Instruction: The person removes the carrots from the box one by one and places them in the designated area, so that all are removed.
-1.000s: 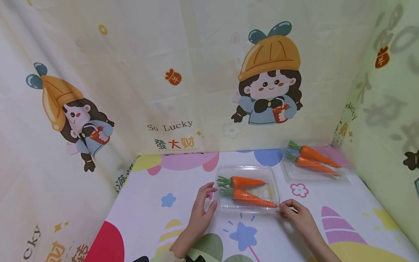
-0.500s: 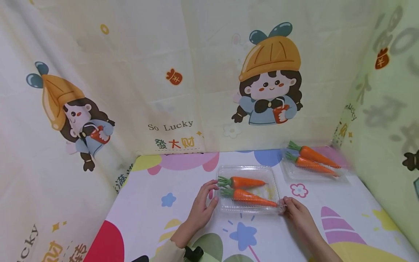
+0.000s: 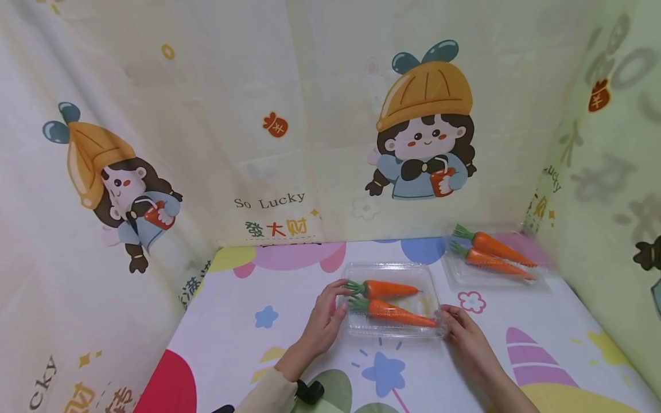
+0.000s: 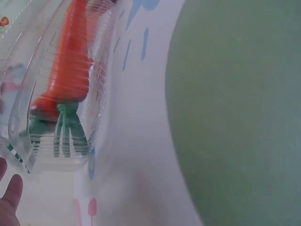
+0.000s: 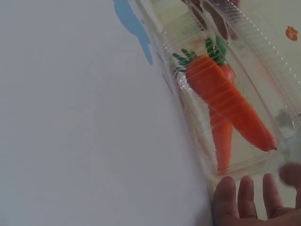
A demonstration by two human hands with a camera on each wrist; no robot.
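Head: 2 carrots [image 3: 391,288] inside near box [image 3: 387,331]. Loading looks done; closure unconfirmed. 2 more carrots [image 3: 503,250] in far box [image 3: 466,275], behind-right of near box.
Left wrist: left hand [image 4: 9,208] spread at near box's left end.
Right wrist: right hand [image 5: 275,213] at right end, can't tell if pinching.

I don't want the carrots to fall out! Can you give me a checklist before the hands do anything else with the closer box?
1. Two carrots in the closer box: ok.
2. Green tops and pointy tips inside its walls: ok, nothing pokes out.
3. Left hand at the leafy end: ok, though the pictures don't settle if it touches.
4. Right hand at the pointy end: ok, at the near corner.
5. Closer box snapped shut: cannot tell; its see-through edges blur together.
6. Other box out of the way: ok, farther back to the right.
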